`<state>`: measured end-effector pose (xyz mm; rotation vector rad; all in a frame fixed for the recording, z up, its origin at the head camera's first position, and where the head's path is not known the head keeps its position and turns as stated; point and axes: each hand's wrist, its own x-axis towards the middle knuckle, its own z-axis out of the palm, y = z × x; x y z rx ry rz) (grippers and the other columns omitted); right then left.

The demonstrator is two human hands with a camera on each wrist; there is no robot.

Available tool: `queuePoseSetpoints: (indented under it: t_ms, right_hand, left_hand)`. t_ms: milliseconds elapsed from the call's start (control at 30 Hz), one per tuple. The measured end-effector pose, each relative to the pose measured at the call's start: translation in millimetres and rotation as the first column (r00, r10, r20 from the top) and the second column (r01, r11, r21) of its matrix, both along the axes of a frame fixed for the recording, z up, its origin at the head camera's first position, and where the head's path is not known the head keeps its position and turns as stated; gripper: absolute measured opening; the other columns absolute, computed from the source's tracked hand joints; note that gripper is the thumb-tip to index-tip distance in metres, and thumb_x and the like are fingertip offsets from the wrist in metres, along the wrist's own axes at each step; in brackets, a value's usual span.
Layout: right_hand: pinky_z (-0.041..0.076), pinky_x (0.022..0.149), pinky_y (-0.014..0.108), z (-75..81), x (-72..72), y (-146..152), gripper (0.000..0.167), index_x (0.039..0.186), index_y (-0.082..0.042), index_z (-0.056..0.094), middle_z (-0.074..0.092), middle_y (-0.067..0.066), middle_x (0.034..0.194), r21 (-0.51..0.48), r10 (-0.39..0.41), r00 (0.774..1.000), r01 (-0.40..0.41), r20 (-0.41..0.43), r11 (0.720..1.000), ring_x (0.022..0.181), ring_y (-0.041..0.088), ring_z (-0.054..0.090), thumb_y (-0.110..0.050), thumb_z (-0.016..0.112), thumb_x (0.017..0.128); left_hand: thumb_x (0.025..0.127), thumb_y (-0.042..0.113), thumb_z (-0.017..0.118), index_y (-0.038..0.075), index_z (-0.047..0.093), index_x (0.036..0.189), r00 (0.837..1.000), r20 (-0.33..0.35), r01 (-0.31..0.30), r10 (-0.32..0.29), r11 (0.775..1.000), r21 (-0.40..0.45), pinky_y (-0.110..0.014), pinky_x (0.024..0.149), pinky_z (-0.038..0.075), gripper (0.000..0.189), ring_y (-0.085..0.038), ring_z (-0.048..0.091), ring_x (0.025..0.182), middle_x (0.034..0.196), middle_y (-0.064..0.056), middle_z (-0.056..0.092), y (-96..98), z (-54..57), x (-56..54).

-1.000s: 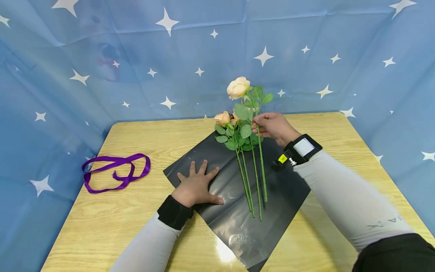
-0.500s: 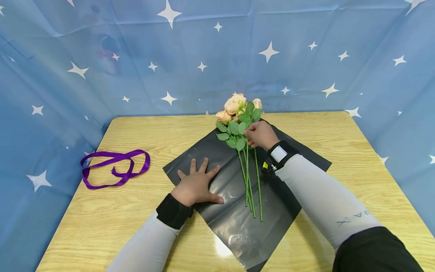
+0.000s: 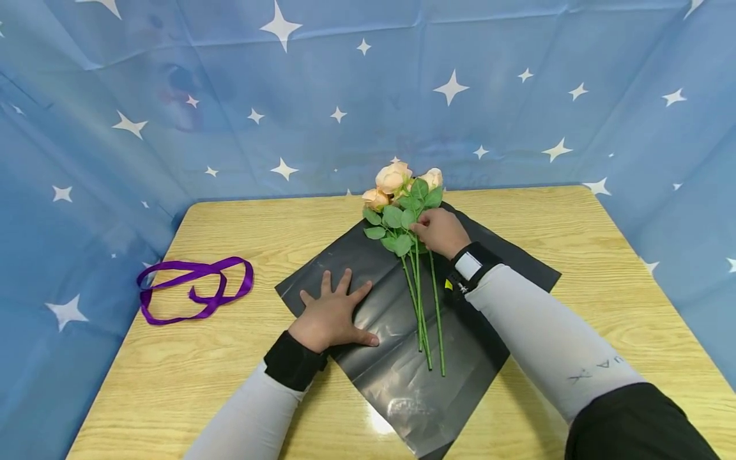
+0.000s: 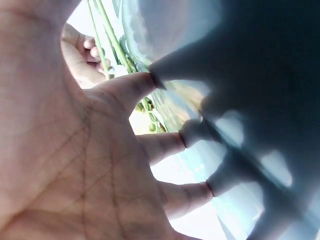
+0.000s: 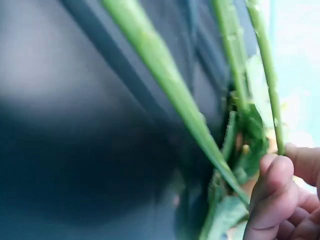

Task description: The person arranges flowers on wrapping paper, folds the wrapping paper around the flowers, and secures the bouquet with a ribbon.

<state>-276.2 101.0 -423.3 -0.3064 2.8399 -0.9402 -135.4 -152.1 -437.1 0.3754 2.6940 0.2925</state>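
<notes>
My left hand [image 3: 329, 317] lies with fingers spread on a black sheet of wrapping paper [image 3: 382, 370], left of the flowers. In the left wrist view its fingertips meet the glossy sheet. My right hand [image 3: 444, 232] pinches a green rose stem [image 5: 272, 95] between thumb and fingers, just below the leaves. That rose, with a pale peach bloom [image 3: 393, 177], overlaps several other peach roses [image 3: 375, 199] lying on the sheet. Their blooms reach past the sheet's far corner, and their bare stems [image 3: 437, 319] point toward me. Leaves and fingers partly hide the upper stems.
A purple ribbon [image 3: 198, 267] lies loosely looped on the wooden table [image 3: 172, 383] at the left. Behind the table hangs a blue curtain [image 3: 374, 89] with white stars, close to its far edge.
My right hand has brought the held rose left and down onto the other roses, and its bloom now lies among theirs. The left hand has stayed on the sheet.
</notes>
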Motion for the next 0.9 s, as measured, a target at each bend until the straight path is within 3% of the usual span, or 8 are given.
queuePoseSetpoints:
  t_ms: [200, 333, 467, 533, 600, 700, 800, 900]
  right_hand:
    - [0.046, 0.062, 0.035, 9.6, 31.1, 32.3, 0.028, 0.113, -0.006, 0.070, 0.067, 0.009, 0.084, -0.049, 0.012, 0.998, -0.015, -0.063, 0.999, 0.065, 0.020, 0.060, -0.030, 0.055, 0.109]
    - [0.042, 0.062, 0.035, 8.8, 65.8, 62.6, 0.026, 0.115, -0.007, 0.071, 0.063, 0.005, 0.080, -0.026, 0.072, 0.995, -0.074, -0.075, 0.997, 0.064, 0.019, 0.052, -0.027, 0.056, 0.108]
    - [0.045, 0.062, 0.032, -1.8, 104.6, 88.2, 0.021, 0.114, -0.011, 0.072, 0.065, -0.002, 0.083, 0.041, 0.180, 0.981, -0.177, -0.066, 0.983, 0.068, 0.014, 0.054, -0.028, 0.064, 0.105]
    - [0.053, 0.071, 0.035, -7.8, 122.5, 96.9, 0.029, 0.120, -0.012, 0.072, 0.069, -0.001, 0.097, 0.082, 0.262, 0.962, -0.255, -0.080, 0.963, 0.082, 0.015, 0.062, -0.034, 0.070, 0.101]
    - [0.056, 0.090, 0.043, -12.6, 138.3, 103.2, 0.050, 0.132, -0.011, 0.068, 0.069, 0.005, 0.122, 0.119, 0.355, 0.930, -0.344, -0.092, 0.932, 0.109, 0.024, 0.066, -0.044, 0.075, 0.095]
    - [0.043, 0.113, 0.060, -18.1, 157.3, 111.1, 0.086, 0.152, -0.016, 0.054, 0.047, 0.014, 0.159, 0.173, 0.491, 0.869, -0.476, -0.057, 0.862, 0.147, 0.040, 0.043, -0.062, 0.077, 0.084]
    - [0.030, 0.118, 0.068, -20.2, 171.6, 117.3, 0.099, 0.161, -0.021, 0.040, 0.026, 0.015, 0.172, 0.205, 0.575, 0.818, -0.566, 0.022, 0.798, 0.156, 0.046, 0.024, -0.071, 0.071, 0.081]
    - [0.028, 0.118, 0.070, -21.5, 179.4, 120.9, 0.092, 0.161, -0.022, 0.040, 0.028, 0.015, 0.171, 0.268, 0.615, 0.788, -0.597, 0.019, 0.756, 0.156, 0.047, 0.024, -0.070, 0.063, 0.087]
  left_hand:
    - [0.075, 0.074, 0.079, 0.040, 0.027, 0.164, 1.000, 0.003, 0.001, -0.001, 1.000, -0.005, -0.090, 0.108, 0.015, 0.109, -0.052, -0.002, 0.159, 0.176, -0.012, 0.006, 1.4, 3.4, 1.2]
    - [0.076, 0.073, 0.079, 0.039, 0.027, 0.165, 1.000, 0.001, 0.006, -0.006, 1.000, 0.001, -0.090, 0.108, 0.015, 0.108, -0.053, -0.002, 0.159, 0.176, -0.013, 0.006, 2.4, 6.7, 1.8]
    - [0.077, 0.072, 0.079, 0.038, 0.027, 0.165, 1.000, 0.003, 0.012, -0.012, 1.000, 0.001, -0.090, 0.108, 0.015, 0.107, -0.053, -0.002, 0.158, 0.176, -0.013, 0.005, 1.9, 7.6, 1.9]
    - [0.077, 0.072, 0.078, 0.038, 0.026, 0.165, 1.000, 0.003, 0.013, -0.013, 1.000, 0.002, -0.090, 0.108, 0.015, 0.107, -0.053, -0.002, 0.158, 0.176, -0.014, 0.005, 1.3, 7.1, 1.8]
    - [0.077, 0.072, 0.078, 0.038, 0.027, 0.165, 1.000, 0.001, 0.014, -0.014, 1.000, 0.006, -0.090, 0.107, 0.015, 0.107, -0.054, -0.002, 0.158, 0.176, -0.014, 0.006, 1.1, 6.5, 1.6]
    - [0.077, 0.072, 0.078, 0.038, 0.027, 0.165, 1.000, -0.001, 0.014, -0.014, 1.000, 0.012, -0.090, 0.107, 0.016, 0.107, -0.054, -0.001, 0.158, 0.176, -0.014, 0.006, 1.3, 5.3, 1.4]
    - [0.077, 0.072, 0.078, 0.037, 0.028, 0.165, 1.000, -0.002, 0.016, -0.016, 1.000, 0.017, -0.091, 0.106, 0.017, 0.107, -0.055, 0.000, 0.158, 0.176, -0.015, 0.007, 2.2, 4.4, 2.2]
    - [0.077, 0.072, 0.079, 0.037, 0.028, 0.165, 1.000, -0.006, 0.015, -0.015, 1.000, 0.019, -0.090, 0.106, 0.017, 0.107, -0.055, 0.001, 0.158, 0.176, -0.015, 0.008, 3.0, 3.8, 3.9]
